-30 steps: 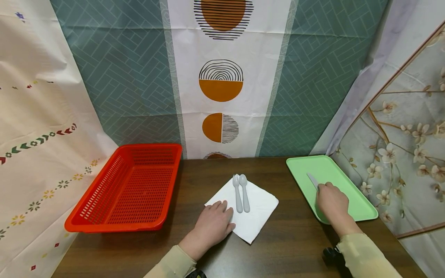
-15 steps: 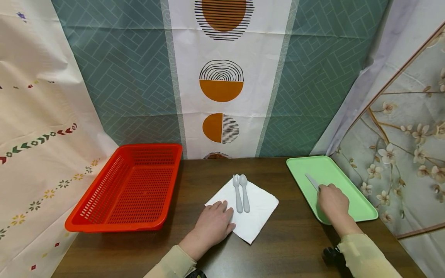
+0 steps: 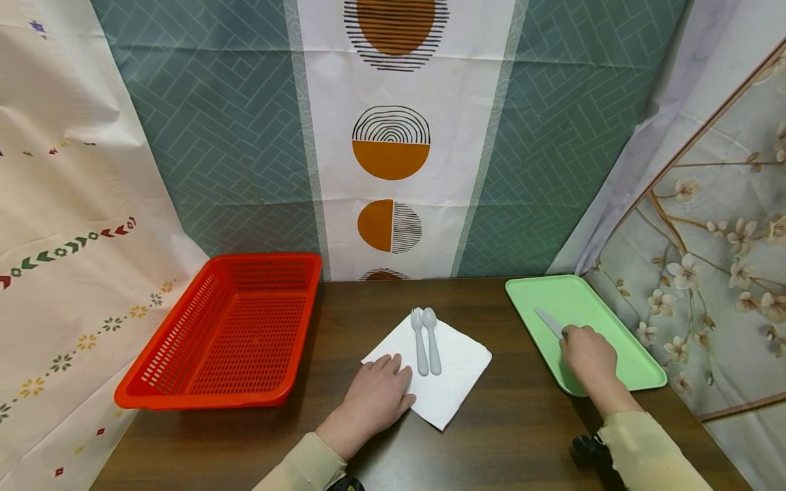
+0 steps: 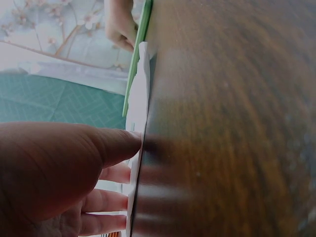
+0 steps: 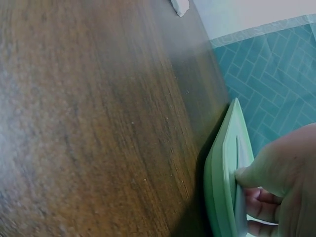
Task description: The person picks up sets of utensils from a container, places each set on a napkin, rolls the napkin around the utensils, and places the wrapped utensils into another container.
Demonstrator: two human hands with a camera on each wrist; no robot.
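A light green tray [image 3: 623, 348] lies at the right of the table. Over it my right hand [image 3: 588, 358] pinches a grey knife [image 3: 546, 320] by its handle, the blade pointing to the far left above the tray. In the right wrist view the thumb and fingertips meet low inside the tray rim [image 5: 213, 192]. At the table's middle, a white folded napkin [image 3: 463, 354] carries a grey fork [image 3: 420, 344] and a grey spoon [image 3: 433, 344] side by side. My left hand [image 3: 376, 401] rests on the napkin's left corner, fingers nearly straight and thumb at its edge [image 4: 139, 94].
A red perforated basket [image 3: 199, 402] stands on the left of the brown wooden table [image 3: 491, 436]. Behind the table hangs a patterned cloth [image 3: 399, 225], and a flowered panel [image 3: 724, 286] rises close by the tray's right side.
The knife has turned a little in my right hand, its blade tip swinging left and more of the blade showing. My left hand, the napkin, fork and spoon stay put.
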